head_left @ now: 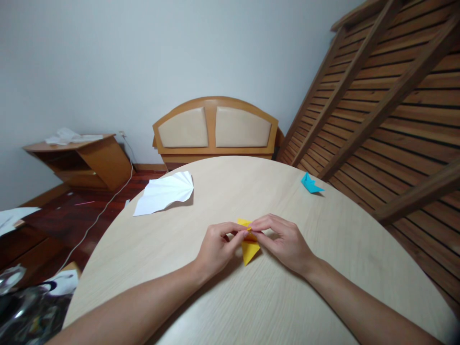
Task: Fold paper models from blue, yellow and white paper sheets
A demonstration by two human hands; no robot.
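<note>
Both hands meet over a small yellow paper [249, 249] lying near the middle of the round table [341, 249]. The left hand [215, 247] and the right hand [283, 242] each pinch its top edge with thumb and fingertips; the exact fold is hidden, maybe a tiny flap. To crease well, line up the edges and press flat. The 2 forearms rest low on the table, wrists angled inward.

Bare from forearm to fingertip on both sides: no sleeves, no watch, no rings, no bracelets. Left hand [217, 247] and right hand [283, 242] ungloved, with short, plain nails. Slim forearms, smooth and unmarked. Nothing else of the body in view.
</note>
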